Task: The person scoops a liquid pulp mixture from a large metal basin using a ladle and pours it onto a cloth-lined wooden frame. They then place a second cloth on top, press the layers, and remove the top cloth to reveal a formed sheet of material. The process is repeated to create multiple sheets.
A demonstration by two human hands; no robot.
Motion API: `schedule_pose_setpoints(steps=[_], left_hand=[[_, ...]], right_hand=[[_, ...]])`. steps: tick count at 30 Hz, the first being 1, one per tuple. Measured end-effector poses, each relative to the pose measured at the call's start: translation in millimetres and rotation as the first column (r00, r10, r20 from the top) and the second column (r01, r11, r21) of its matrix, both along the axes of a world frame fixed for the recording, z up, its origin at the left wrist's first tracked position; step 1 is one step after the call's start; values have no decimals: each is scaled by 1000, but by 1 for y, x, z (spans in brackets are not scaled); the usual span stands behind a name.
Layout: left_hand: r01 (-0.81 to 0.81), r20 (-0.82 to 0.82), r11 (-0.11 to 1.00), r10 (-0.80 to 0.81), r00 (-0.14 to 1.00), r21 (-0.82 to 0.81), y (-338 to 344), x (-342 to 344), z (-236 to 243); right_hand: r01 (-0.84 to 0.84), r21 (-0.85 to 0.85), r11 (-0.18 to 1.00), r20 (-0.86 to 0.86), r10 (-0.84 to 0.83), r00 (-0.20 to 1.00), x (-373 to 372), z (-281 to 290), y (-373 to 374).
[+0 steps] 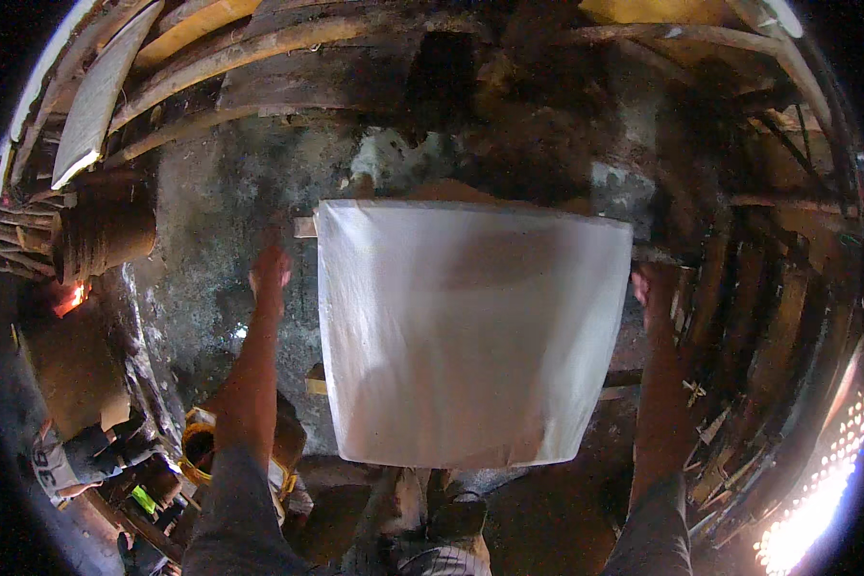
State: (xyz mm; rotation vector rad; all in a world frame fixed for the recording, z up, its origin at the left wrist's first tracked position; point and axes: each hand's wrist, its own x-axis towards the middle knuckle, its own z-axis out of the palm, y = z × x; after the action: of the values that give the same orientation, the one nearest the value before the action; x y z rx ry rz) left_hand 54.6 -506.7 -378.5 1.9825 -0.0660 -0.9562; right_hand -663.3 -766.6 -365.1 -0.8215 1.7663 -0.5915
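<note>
A white, translucent sheet with a raised rim [470,331] lies in front of me on wooden bars [307,227]. My left hand [269,269] is out to the left of the sheet, slightly apart from it; its fingers are blurred. My right hand [643,280] is at the sheet's right side, near its upper corner, with fingers too small and dim to make out. Whether either hand holds anything I cannot tell.
Wooden poles [259,53] curve along the top. At left are a round brown vessel [101,240], a small fire [72,300] and another person [62,461]. A yellow bucket [200,418] stands below my left arm. Rough boards [768,317] line the right side.
</note>
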Motion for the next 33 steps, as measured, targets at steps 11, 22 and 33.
schedule_pose_setpoints(steps=[11,22,33], left_hand=[[-268,-501,959,279,819,96,383,-225,18],[96,-459,995,-85,884,0,452,-189,46],[-418,-407,908,375,833,-19,451,-295,21]], right_hand=[[191,409,892,205,-294,934,-76,32,435],[207,281,937,357,-303,884,-147,23,518],[652,-170,739,365,-567,738,-50,-21,595]])
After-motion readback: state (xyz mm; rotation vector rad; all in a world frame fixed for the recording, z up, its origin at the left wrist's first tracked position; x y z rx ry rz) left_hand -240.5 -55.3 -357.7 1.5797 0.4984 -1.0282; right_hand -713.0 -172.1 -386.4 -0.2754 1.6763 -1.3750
